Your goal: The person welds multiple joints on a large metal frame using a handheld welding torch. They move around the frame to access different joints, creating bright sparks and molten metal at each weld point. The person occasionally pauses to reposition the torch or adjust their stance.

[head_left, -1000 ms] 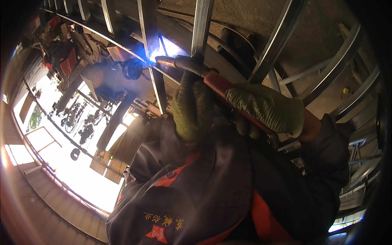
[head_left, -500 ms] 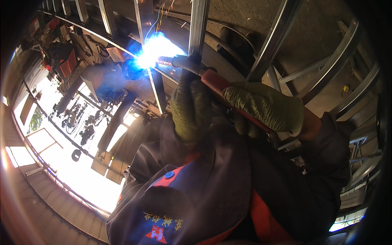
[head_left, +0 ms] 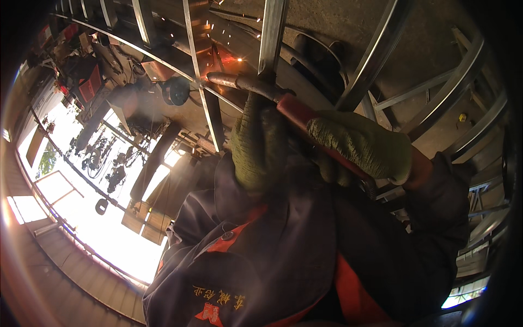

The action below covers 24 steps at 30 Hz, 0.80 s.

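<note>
Slightly rightward since the earlier frame, my right hand (head_left: 362, 146), in wrinkled green fabric, grips the red-handled torch (head_left: 294, 109), its curved nozzle beside the straight metal bar (head_left: 211, 117). Orange sparks (head_left: 239, 59) scatter. Left hand (head_left: 251, 144): I can't tell whether it's closed.

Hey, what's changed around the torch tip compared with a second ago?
The blue-white glare at the tip of the welding torch is gone; an orange glow shows nearby, with scattered sparks. Nothing was visibly taken up or let go. The right hand still grips the torch, and the left hand stays near its neck.
</note>
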### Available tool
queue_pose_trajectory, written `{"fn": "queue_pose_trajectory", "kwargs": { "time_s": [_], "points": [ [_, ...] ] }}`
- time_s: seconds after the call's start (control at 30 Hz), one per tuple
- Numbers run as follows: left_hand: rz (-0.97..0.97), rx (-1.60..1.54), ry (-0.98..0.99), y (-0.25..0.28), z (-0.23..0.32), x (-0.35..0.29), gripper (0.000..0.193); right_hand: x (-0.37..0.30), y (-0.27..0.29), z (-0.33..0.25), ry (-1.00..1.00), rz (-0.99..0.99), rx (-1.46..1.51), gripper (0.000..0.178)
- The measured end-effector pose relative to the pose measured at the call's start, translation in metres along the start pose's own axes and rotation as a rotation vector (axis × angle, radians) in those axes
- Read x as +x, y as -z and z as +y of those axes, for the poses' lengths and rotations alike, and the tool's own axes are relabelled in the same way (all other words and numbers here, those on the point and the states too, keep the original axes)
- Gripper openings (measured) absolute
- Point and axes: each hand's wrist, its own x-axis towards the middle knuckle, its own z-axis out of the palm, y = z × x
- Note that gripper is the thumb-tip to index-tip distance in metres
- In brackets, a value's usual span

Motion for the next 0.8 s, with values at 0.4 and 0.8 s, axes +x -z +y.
{"fn": "queue_pose_trajectory", "kwargs": {
  "time_s": [0.4, 0.8],
  "points": [
    [0.005, -0.013, 0.001, 0.002, 0.002, -0.002, 0.047, -0.001, -0.010, -0.011, -0.047, 0.072, 0.000, 0.053],
    [0.096, -0.105, 0.005, -0.012, 0.000, -0.003, 0.045, 0.004, 0.021, 0.032, 0.151, -0.136, 0.253, 0.064]
  ]
}}
